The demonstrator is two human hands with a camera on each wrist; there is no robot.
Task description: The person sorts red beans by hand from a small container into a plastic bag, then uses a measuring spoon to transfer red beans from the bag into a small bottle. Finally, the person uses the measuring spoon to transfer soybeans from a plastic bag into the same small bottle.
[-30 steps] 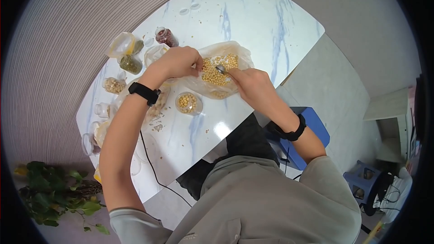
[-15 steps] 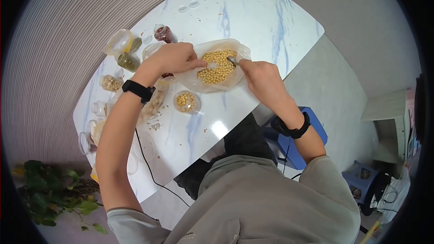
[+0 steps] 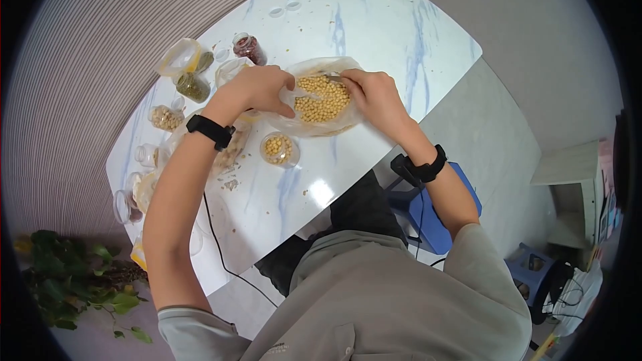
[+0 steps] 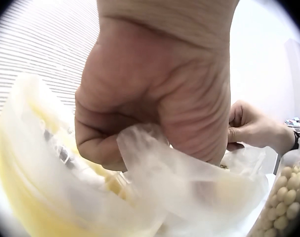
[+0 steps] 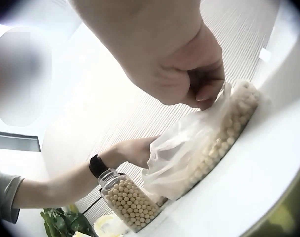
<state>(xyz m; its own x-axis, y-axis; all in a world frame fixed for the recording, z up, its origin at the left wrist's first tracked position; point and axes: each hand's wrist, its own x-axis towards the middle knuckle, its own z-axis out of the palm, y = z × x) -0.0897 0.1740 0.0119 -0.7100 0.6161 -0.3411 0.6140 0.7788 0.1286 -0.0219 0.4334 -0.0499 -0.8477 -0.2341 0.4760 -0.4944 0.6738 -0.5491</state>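
Observation:
A clear plastic bag (image 3: 344, 63) of yellow soybeans (image 3: 322, 108) lies spread open on the marble-patterned table. At its left side my left hand (image 3: 262, 87) holds the rim, thumb and forefinger apart; in the left wrist view the film (image 4: 145, 148) rises against the curled fingers. From the right, my right hand (image 3: 376, 93) pinches a metal spoon (image 3: 333, 78) over the far edge of the beans. The right wrist view hides the spoon behind the hand (image 5: 189, 74). Close in front of the bag stands an uncapped jar (image 5: 132, 205) nearly full of soybeans.
Behind the left arm stand jars of red beans (image 3: 247, 48), green beans (image 3: 192, 87) and pale nuts (image 3: 166, 117), beside more bags. Loose lids (image 3: 277, 12) lie at the far side. A black cable (image 3: 217, 241) runs over the table's near edge.
The spoon has moved from mid-bag to the right, then to the far edge of the beans. The left thumb, which reached over the beans, has drawn back to the bag's left side.

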